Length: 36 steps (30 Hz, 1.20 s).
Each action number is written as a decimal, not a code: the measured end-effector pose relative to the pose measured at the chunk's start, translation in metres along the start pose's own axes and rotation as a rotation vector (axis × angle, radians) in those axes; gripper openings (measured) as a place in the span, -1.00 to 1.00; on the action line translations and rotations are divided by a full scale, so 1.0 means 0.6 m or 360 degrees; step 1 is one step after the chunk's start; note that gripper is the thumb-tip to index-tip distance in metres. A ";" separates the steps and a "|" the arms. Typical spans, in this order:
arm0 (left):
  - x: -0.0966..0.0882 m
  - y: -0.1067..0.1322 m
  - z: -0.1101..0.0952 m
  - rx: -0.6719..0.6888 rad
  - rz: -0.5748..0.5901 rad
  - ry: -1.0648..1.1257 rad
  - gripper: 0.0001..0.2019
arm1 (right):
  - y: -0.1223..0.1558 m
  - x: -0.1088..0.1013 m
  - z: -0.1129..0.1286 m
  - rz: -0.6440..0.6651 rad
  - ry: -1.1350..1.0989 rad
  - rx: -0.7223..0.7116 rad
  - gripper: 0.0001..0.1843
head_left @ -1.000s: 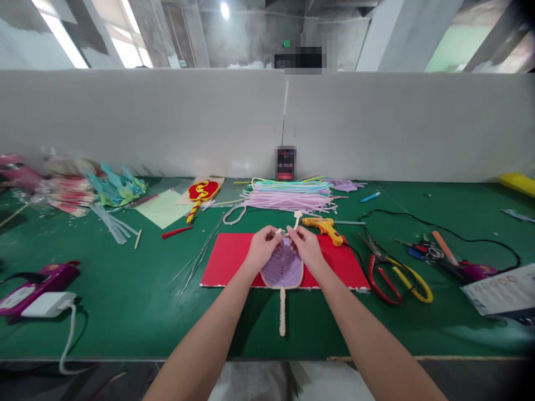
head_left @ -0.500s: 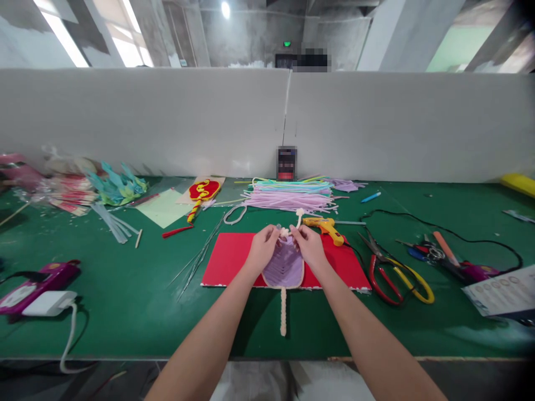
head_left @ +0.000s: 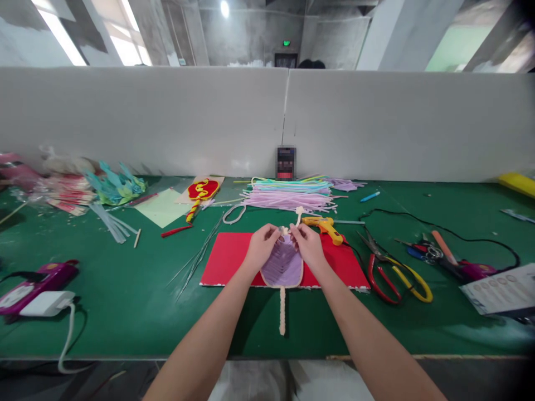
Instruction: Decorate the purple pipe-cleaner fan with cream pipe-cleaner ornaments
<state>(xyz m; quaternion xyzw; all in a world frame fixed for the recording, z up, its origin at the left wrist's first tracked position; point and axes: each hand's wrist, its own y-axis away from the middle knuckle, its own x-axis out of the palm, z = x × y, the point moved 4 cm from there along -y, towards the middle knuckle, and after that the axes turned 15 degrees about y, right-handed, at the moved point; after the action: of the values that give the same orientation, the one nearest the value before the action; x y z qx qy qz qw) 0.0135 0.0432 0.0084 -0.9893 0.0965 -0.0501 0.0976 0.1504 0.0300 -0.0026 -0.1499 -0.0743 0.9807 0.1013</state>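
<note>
A small purple woven fan (head_left: 283, 266) with a cream fuzzy rim and handle lies on a red sheet (head_left: 228, 257) on the green table. My left hand (head_left: 261, 248) pinches the fan's cream rim at its top left. My right hand (head_left: 308, 245) pinches the rim at the top right, where a cream pipe-cleaner end sticks up. Both hands have their fingers closed on that cream strand.
A pile of pastel pipe cleaners (head_left: 288, 195) lies behind the sheet. A yellow glue gun (head_left: 325, 226) and red and yellow pliers (head_left: 397, 275) sit to the right, with more tools (head_left: 438, 256). A purple device (head_left: 37, 281) and paper crafts (head_left: 112, 189) lie left. A grey partition (head_left: 167, 122) backs the table.
Both hands stay at the fan's top edge; the fingers have shifted slightly on the cream strand. The fan and red sheet have not moved.
</note>
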 end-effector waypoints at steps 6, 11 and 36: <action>0.000 0.004 -0.009 0.0074 0.0018 -0.0180 -0.81 | -0.002 0.005 0.000 0.0080 -0.0136 0.0065 -0.61; -0.001 0.004 -0.011 0.0092 0.0016 -0.0210 -0.82 | -0.003 0.008 -0.005 0.0217 -0.0177 0.0149 -0.63; 0.008 0.008 -0.009 0.0104 0.0363 -0.0245 -0.84 | -0.004 -0.008 0.005 0.0134 0.0134 -0.0168 -0.66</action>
<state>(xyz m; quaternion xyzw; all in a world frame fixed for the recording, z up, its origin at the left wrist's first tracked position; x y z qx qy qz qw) 0.0165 0.0368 0.0130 -0.9691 0.1990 0.0343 0.1419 0.1543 0.0310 0.0023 -0.1990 -0.1151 0.9717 0.0551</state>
